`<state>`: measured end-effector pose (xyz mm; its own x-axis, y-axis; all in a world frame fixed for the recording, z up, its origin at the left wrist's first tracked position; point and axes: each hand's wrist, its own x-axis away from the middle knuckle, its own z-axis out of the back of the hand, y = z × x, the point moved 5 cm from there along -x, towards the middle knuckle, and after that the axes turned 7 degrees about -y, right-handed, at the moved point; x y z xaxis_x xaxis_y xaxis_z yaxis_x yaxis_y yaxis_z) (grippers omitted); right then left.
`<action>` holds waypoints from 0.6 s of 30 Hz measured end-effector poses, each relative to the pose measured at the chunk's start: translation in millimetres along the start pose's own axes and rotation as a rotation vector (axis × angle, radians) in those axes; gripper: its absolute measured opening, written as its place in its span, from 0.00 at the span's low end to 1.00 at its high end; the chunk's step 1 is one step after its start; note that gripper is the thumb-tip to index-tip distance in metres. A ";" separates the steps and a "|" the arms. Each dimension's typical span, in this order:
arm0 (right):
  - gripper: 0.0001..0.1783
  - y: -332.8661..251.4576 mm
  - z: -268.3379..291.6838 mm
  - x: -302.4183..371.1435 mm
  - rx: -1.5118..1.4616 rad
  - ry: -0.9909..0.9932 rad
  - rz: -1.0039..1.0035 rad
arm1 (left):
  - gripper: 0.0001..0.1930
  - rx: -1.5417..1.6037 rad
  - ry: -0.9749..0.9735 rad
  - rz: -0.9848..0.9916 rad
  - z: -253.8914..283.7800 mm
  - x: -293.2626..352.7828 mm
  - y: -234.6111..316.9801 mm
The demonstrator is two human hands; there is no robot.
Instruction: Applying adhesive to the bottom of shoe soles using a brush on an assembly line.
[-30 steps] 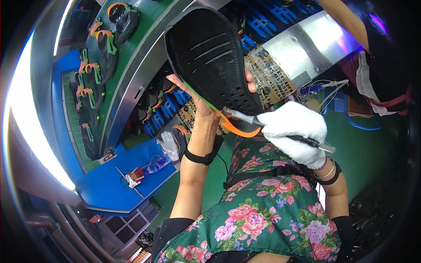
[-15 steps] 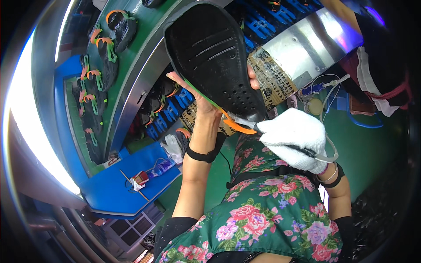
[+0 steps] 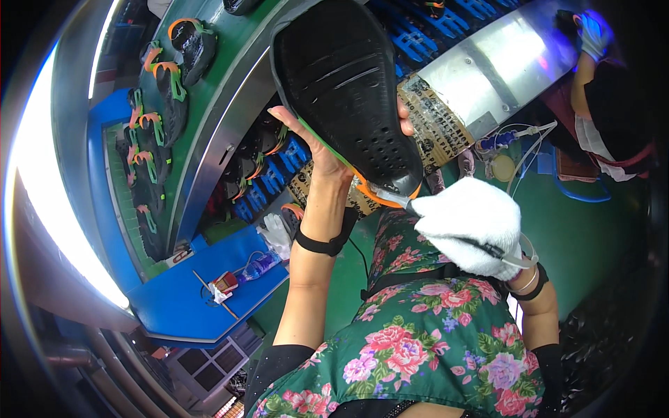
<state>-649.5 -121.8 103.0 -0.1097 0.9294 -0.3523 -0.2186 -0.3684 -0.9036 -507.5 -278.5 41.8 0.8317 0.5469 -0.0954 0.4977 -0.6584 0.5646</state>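
A black shoe (image 3: 341, 90) with green and orange edging is held up with its sole side facing me. Its heel end, dotted with small holes, points down toward my body. My bare left hand (image 3: 325, 157) grips it from beneath, the thumb along the left edge and fingertips showing at the right. In a white glove, my right hand (image 3: 470, 226) is closed around a slim brush-like tool (image 3: 391, 197), whose tip touches the heel edge beside the orange trim. A thin pale tube (image 3: 527, 252) runs by this hand. The glove hides most of the tool's handle.
On the left, a green conveyor (image 3: 209, 97) carries several black and orange shoes. Blue racks (image 3: 293, 164) stand below its metal edge. A blue table (image 3: 174, 299) holds a glove and a purple bottle (image 3: 259, 266). At the upper right, a co-worker's gloved hand (image 3: 594, 36) is beside the metal ledge (image 3: 488, 59).
The shoe has shifted slightly right and tilted a little. The tool's tip stays at the heel while my right hand moves slightly downward. The co-worker's gloved hand has come into view.
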 end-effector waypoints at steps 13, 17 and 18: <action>0.12 2.5 0.7 5.4 -0.005 0.035 -0.040 | 0.70 -0.124 0.325 0.100 4.3 3.5 -9.8; 0.12 5.9 -8.0 8.8 -0.043 0.022 -0.083 | 0.70 -0.072 0.248 0.063 14.8 7.9 -9.5; 0.11 5.6 -7.1 9.8 -0.076 0.031 -0.125 | 0.71 0.021 0.131 0.032 10.3 1.1 -10.7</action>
<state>-645.0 -114.5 92.8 -0.0563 0.9686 -0.2421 -0.1549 -0.2480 -0.9563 -509.4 -276.2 27.2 0.8087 0.5874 0.0309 0.4776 -0.6863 0.5486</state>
